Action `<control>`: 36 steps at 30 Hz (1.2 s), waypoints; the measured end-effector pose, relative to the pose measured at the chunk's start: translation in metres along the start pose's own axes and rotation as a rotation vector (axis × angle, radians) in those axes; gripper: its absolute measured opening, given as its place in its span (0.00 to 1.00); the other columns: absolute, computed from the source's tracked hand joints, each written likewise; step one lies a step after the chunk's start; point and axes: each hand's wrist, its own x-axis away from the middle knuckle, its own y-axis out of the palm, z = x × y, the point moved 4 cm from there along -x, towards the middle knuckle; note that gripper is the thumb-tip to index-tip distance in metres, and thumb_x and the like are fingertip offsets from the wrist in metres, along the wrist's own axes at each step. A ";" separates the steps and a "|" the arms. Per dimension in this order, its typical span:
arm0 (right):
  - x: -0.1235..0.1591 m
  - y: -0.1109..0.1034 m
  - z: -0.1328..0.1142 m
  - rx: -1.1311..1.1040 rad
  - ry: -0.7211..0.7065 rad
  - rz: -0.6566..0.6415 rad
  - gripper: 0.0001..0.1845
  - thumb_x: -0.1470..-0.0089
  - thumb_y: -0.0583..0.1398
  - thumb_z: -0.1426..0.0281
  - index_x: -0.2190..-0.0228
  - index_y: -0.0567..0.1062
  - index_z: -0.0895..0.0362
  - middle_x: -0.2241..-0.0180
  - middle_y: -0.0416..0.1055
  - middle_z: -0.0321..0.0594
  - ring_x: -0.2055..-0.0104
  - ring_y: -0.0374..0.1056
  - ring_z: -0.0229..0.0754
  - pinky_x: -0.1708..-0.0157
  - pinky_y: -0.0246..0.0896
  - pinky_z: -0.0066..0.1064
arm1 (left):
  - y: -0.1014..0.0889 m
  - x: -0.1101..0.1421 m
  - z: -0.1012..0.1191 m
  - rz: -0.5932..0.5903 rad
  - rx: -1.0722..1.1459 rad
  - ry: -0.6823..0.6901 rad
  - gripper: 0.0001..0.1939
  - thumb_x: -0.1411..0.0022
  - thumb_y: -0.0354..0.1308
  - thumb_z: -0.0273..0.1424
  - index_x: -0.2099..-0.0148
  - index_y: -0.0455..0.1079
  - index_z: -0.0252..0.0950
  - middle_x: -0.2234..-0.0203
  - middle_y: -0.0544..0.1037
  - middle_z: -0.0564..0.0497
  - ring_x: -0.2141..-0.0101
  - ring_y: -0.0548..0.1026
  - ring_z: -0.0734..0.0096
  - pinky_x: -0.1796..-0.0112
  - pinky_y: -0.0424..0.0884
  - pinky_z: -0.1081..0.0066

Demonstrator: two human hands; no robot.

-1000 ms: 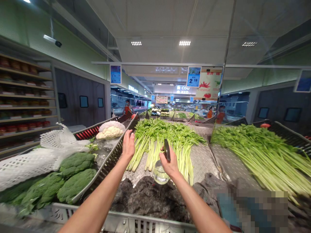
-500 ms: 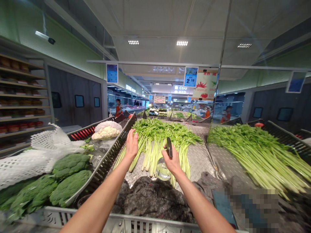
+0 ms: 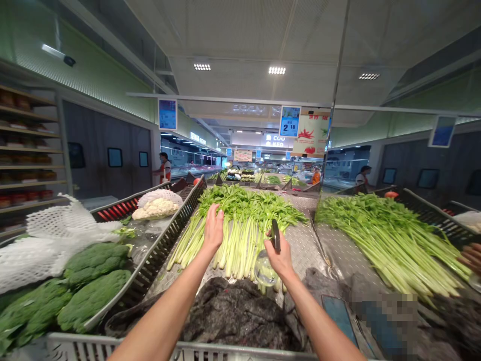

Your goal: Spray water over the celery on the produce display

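My left hand (image 3: 213,229) lies open, fingers stretched forward, on the stalks of a pile of leafy celery (image 3: 244,215) spread on a metal display tray (image 3: 306,240). My right hand (image 3: 281,256) is closed round a clear spray bottle (image 3: 265,273) with a black trigger head, held just above the near ends of the same stalks, to the right of my left hand.
A dark crumpled cloth (image 3: 240,313) lies at the tray's near edge. Left of a slatted divider (image 3: 165,245) sit broccoli (image 3: 90,281), cauliflower (image 3: 155,206) and white foam nets (image 3: 56,235). A second celery pile (image 3: 379,228) fills the right tray. Another person's hand (image 3: 471,255) shows at the right edge.
My left hand has moved right from beside the divider onto the celery stalks. My right hand with the bottle has shifted slightly right. Another person's hand has appeared at the right edge.
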 end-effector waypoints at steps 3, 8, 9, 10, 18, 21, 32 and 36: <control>-0.003 -0.017 0.007 0.029 0.007 0.049 0.12 0.56 0.52 0.65 0.69 0.67 0.58 0.78 0.65 0.34 0.79 0.59 0.36 0.78 0.52 0.26 | 0.009 0.002 0.002 -0.003 0.033 0.006 0.23 0.42 0.37 0.41 0.49 0.57 0.35 0.47 0.57 0.44 0.46 0.53 0.64 0.47 0.48 0.59; -0.004 -0.035 0.019 0.105 0.020 0.090 0.12 0.57 0.52 0.66 0.70 0.67 0.58 0.76 0.67 0.36 0.76 0.62 0.37 0.75 0.54 0.26 | 0.026 0.006 0.007 -0.030 0.059 0.026 0.23 0.42 0.37 0.41 0.50 0.58 0.34 0.47 0.58 0.43 0.46 0.53 0.64 0.47 0.48 0.60; -0.004 -0.038 0.022 0.119 0.016 0.099 0.12 0.57 0.52 0.65 0.69 0.67 0.58 0.75 0.68 0.36 0.76 0.62 0.37 0.75 0.54 0.27 | 0.029 0.007 0.008 -0.038 0.063 0.026 0.23 0.42 0.37 0.41 0.50 0.58 0.35 0.47 0.58 0.43 0.46 0.53 0.64 0.47 0.48 0.60; -0.003 -0.041 0.024 0.130 0.012 0.110 0.13 0.57 0.52 0.65 0.69 0.67 0.58 0.75 0.68 0.36 0.75 0.62 0.37 0.74 0.54 0.27 | 0.031 0.008 0.009 -0.043 0.069 0.024 0.23 0.42 0.37 0.42 0.50 0.58 0.35 0.47 0.58 0.44 0.46 0.54 0.64 0.47 0.48 0.60; -0.001 -0.063 0.041 0.162 0.055 0.182 0.13 0.58 0.52 0.65 0.68 0.68 0.58 0.74 0.68 0.37 0.74 0.63 0.39 0.72 0.55 0.28 | 0.040 0.011 0.008 -0.067 0.086 -0.006 0.24 0.42 0.37 0.42 0.49 0.57 0.35 0.47 0.57 0.44 0.46 0.53 0.64 0.47 0.48 0.60; -0.001 -0.069 0.047 0.193 0.080 0.212 0.13 0.59 0.52 0.65 0.70 0.68 0.58 0.74 0.68 0.38 0.72 0.64 0.42 0.71 0.55 0.30 | 0.040 0.011 0.007 -0.054 0.101 0.009 0.23 0.42 0.37 0.42 0.50 0.58 0.36 0.47 0.58 0.44 0.46 0.54 0.64 0.47 0.48 0.60; -0.006 -0.068 0.035 0.159 0.062 0.223 0.15 0.57 0.53 0.63 0.66 0.67 0.58 0.73 0.68 0.37 0.72 0.63 0.40 0.71 0.55 0.29 | 0.033 0.005 0.005 -0.042 0.029 0.015 0.23 0.42 0.37 0.41 0.50 0.57 0.34 0.48 0.59 0.43 0.46 0.54 0.63 0.47 0.49 0.59; -0.011 -0.058 0.029 0.115 0.009 0.190 0.13 0.56 0.52 0.65 0.68 0.67 0.58 0.73 0.68 0.38 0.73 0.63 0.39 0.72 0.55 0.28 | 0.028 0.003 0.001 -0.024 0.033 0.016 0.22 0.42 0.37 0.40 0.51 0.58 0.34 0.48 0.59 0.43 0.46 0.54 0.63 0.47 0.48 0.59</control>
